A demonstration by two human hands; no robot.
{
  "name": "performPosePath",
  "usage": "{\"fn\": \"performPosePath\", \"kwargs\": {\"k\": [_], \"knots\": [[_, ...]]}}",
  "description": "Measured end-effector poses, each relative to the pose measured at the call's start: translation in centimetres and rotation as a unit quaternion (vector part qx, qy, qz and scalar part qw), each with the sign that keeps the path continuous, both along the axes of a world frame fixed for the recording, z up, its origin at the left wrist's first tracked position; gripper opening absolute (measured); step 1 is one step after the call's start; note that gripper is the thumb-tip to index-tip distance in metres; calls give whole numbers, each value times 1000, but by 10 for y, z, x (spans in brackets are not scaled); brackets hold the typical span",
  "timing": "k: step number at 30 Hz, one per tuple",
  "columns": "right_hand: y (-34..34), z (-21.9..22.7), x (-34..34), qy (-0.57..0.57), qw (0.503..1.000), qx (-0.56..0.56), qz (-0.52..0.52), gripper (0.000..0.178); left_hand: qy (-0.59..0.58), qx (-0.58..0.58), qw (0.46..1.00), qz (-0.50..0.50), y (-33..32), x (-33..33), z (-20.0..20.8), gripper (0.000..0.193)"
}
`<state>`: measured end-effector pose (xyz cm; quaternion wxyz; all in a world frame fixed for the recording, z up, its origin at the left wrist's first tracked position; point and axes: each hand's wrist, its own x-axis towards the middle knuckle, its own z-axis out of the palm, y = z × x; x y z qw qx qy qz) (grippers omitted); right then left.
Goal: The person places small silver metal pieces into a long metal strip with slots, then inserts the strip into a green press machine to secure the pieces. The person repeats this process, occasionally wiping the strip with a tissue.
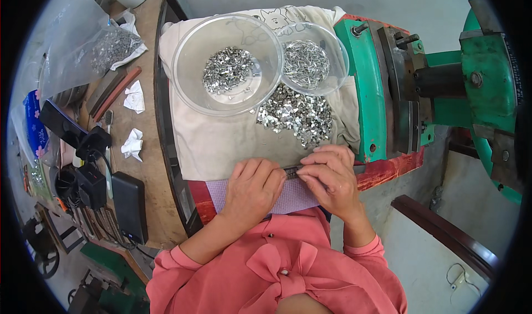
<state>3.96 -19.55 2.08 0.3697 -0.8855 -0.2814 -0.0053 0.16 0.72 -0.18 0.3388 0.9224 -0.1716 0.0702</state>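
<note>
A narrow dark metal bar (291,172) lies crosswise near the front edge of the beige cloth (205,148), its right end showing beyond my right hand. My left hand (252,188) is closed over the bar's left part, fingers curled and thumb hidden. My right hand (332,182) has thumb and fingertips pinched together at the bar; anything small between them is hidden. Just beyond my fingers is a loose pile of small shiny metal pieces (296,114). A large clear tub (185,87) contains short metal pieces, and a smaller clear bowl (339,65) holds thin metal pins.
To the right stands a green machine (368,109) with steel plates and bolts. On the left, a wooden table (160,203) bears a black power bank (129,207), a phone (61,123), crumpled tissues (132,144) and a plastic bag of metal bits (113,48). Purple cloth (293,196) lies before me.
</note>
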Motion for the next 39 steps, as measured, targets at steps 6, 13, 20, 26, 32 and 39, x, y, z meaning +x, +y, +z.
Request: {"fn": "performPosePath", "kwargs": {"k": [6, 13, 20, 26, 32, 39], "knots": [[12, -10, -6, -33, 999, -27, 27, 23, 14, -14, 1000, 8, 6, -5, 4, 28], [5, -3, -2, -37, 998, -49, 1, 23, 20, -26, 999, 17, 9, -7, 2, 30], [4, -7, -4, -58, 995, -76, 17, 19, 16, -32, 999, 9, 3, -1, 4, 23], [3, -5, -6, -93, 988, -124, 31, 19, 15, -35, 999, 9, -2, 1, 0, 20], [0, -3, -9, -75, 993, -92, 8, 22, 22, -67, 997, 37, 4, -5, 1, 30], [8, -5, -10, -93, 989, -109, 22, 23, 28, -45, 997, 50, 22, -17, -1, 34]]}}
